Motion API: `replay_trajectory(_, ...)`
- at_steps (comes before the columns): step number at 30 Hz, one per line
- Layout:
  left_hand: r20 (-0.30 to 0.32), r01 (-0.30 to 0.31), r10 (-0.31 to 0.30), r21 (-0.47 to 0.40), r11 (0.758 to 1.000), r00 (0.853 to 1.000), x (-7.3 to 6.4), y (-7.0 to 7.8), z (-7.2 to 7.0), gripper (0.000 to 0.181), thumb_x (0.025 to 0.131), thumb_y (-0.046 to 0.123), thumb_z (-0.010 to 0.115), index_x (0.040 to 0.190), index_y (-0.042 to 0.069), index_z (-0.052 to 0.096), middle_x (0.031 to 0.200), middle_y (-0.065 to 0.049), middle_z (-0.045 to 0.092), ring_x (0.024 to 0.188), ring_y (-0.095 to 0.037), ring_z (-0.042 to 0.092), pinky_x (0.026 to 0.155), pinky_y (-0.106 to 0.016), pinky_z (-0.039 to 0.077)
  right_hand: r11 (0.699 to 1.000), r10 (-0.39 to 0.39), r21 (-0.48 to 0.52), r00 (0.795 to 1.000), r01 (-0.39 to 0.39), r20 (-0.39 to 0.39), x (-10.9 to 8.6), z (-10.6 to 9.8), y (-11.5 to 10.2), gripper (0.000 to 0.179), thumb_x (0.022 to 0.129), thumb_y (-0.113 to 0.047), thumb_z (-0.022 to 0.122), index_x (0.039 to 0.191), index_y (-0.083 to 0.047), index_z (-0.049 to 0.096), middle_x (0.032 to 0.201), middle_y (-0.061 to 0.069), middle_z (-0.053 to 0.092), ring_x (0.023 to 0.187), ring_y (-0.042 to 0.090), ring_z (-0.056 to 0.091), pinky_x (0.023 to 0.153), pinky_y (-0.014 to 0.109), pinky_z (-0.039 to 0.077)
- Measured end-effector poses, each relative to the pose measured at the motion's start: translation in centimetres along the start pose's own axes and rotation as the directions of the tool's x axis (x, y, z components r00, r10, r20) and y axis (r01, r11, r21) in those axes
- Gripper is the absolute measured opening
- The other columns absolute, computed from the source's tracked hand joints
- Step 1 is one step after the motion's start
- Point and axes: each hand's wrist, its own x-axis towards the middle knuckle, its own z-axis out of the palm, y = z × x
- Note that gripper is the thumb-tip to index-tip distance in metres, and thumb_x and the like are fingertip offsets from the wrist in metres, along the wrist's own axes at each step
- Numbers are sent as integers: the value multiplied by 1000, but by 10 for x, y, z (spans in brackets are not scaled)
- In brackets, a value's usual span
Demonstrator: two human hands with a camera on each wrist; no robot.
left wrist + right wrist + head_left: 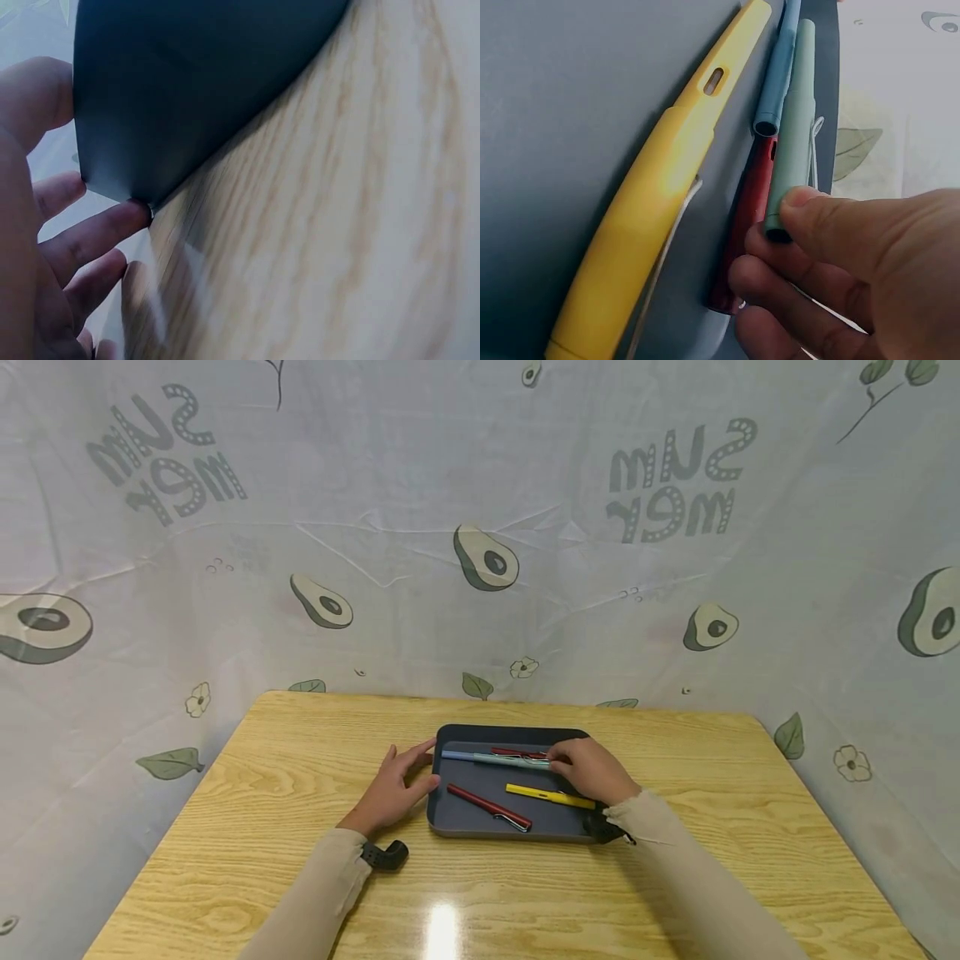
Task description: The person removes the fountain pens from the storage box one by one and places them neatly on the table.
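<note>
My right hand pinches the clip end of a pale green pen between thumb and fingers, over the dark grey tray. Close to it lie a blue pen and a red pen, partly behind the green one. A yellow pen with a slot in its barrel lies nearer the front, under the right hand's side. Toward the front left of the tray is a dark red pen with a metal clip. My left hand touches the tray's left side, its fingers spread.
The tray stands on a light wood-grain table. Behind it hangs a pale cloth printed with avocados, leaves and lettering. Black straps with small camera housings sit at both wrists.
</note>
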Motion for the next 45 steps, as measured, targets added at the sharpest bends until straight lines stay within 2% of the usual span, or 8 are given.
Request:
replay_trajectory(3, 15, 13, -13, 2, 1000, 1000, -2, 0, 1, 68, 102, 37, 67, 162, 20, 39, 143, -8, 63, 140, -25, 53, 129, -49, -4, 1000, 14, -13, 1000, -14, -10, -4, -2, -2, 12, 99, -11, 71, 107, -8, 79, 99, 4, 76, 79, 13, 66, 73, 37, 58)
replay_trajectory(9, 20, -5, 5, 22, 1000, 1000, -7, 0, 2, 71, 101, 41, 68, 162, 20, 37, 144, -7, 62, 140, -25, 53, 129, -50, -1, 999, 35, -15, 998, -35, -49, -14, -7, -6, 13, 98, -13, 71, 108, -8, 80, 99, 5, 77, 79, 15, 68, 73, 39, 58)
replay_trajectory(18, 24, -2, 2, 24, 1000, 1000, -14, 2, 3, 73, 100, 40, 69, 162, 20, 37, 145, -8, 61, 140, -25, 52, 130, -50, -1, 997, 20, -68, 995, -27, -101, -27, -9, -4, 12, 98, -11, 71, 106, -8, 80, 99, 5, 76, 84, 20, 69, 75, 42, 59)
replay_trajectory(25, 27, -11, 11, 28, 1000, 1000, -19, 4, 5, 73, 100, 41, 69, 163, 19, 36, 145, -8, 61, 142, -26, 51, 130, -50, 0, 998, 39, -39, 995, -43, -91, -37, -12, -8, 12, 99, -10, 70, 106, -7, 79, 99, 6, 75, 84, 20, 69, 75, 42, 59)
replay_trajectory(31, 27, -6, 5, 34, 999, 1000, -23, 6, 5, 74, 100, 44, 68, 163, 20, 36, 146, -8, 60, 142, -26, 50, 130, -51, 0, 997, 44, -58, 995, -49, -92, -44, -16, -8, 13, 99, -11, 70, 107, -8, 79, 100, 5, 75, 87, 21, 69, 78, 43, 59)
replay_trajectory(38, 21, -5, 4, 31, 999, 1000, -31, 9, 4, 74, 100, 41, 69, 163, 21, 36, 146, -8, 60, 142, -27, 50, 130, -50, 0, 999, 11, -40, 996, -14, -83, -48, -21, -11, 14, 99, -10, 69, 109, -7, 78, 101, 5, 75, 87, 22, 70, 78, 44, 60)
replay_trajectory(45, 8, -35, 35, 37, 999, 999, -37, 9, 7, 72, 101, 39, 68, 162, 19, 37, 143, -8, 62, 140, -28, 52, 129, -54, 2, 997, 47, -48, 992, -53, -113, -60, -29, -10, 15, 99, -12, 70, 111, -8, 79, 105, 7, 76, 87, 21, 70, 76, 43, 60)
